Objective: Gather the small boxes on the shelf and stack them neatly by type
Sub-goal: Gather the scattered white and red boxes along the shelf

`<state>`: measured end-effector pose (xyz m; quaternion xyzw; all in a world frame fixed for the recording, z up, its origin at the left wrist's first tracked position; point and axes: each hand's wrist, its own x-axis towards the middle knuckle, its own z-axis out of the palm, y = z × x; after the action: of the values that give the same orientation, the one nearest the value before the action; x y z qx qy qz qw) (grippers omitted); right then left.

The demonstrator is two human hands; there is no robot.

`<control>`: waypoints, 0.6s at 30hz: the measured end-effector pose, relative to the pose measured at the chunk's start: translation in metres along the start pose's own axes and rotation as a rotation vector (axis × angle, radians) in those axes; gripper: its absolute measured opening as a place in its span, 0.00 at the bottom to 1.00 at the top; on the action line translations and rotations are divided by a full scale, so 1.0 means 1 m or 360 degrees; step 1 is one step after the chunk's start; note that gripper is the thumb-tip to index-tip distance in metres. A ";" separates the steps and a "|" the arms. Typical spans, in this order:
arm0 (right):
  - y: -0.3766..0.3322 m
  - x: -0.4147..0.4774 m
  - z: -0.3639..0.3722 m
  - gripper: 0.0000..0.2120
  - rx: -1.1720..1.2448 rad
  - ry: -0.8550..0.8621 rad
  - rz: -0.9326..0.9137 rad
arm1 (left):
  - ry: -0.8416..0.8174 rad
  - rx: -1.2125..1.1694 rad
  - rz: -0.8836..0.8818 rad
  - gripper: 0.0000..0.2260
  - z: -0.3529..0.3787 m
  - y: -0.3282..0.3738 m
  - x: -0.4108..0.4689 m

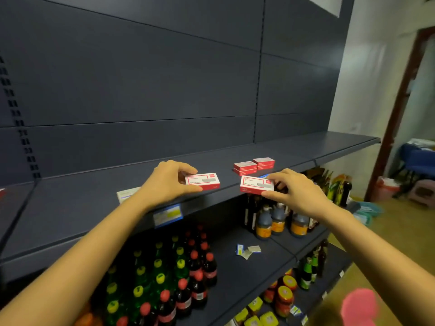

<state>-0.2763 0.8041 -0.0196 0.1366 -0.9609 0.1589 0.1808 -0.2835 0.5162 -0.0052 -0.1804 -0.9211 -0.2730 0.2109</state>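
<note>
Just behind the fingers [280,177] of the right hand [296,194], two short piles of red boxes [254,165] already stood side by side on the shelf [70,208], each two boxes high, so I judged the task to be partly done. The right hand pinched a red box [255,184] between thumb and fingers, right at the front edge of the shelf. The left hand [164,182] gripped a second red box [203,181] of the same kind; whether it rested on the shelf or was just over it, I could not tell. Both were apart from the piles. Near the left wrist, a pale box [127,194] of another kind lay alone, not gathered yet. Room for moving seemed good: the shelf between the fingers and the piles was bare, with open space above. The risk, I think, was the front edge, where a slipping box would fall toward the bottles [188,278] below.
</note>
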 end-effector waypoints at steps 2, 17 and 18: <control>0.024 0.000 -0.004 0.22 -0.0008 -0.0008 0.0016 | 0.0017 0.0003 -0.0005 0.22 0.020 0.018 0.012; 0.134 0.051 -0.021 0.21 -0.0023 -0.0054 0.0018 | -0.0025 -0.0005 -0.0097 0.20 0.105 0.049 0.124; 0.139 0.060 -0.020 0.21 -0.0026 -0.0063 0.0011 | -0.0020 -0.0023 -0.0101 0.20 0.108 0.048 0.131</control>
<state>-0.3687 0.9252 -0.0138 0.1350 -0.9660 0.1490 0.1623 -0.4042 0.6448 -0.0030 -0.1545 -0.9257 -0.2850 0.1950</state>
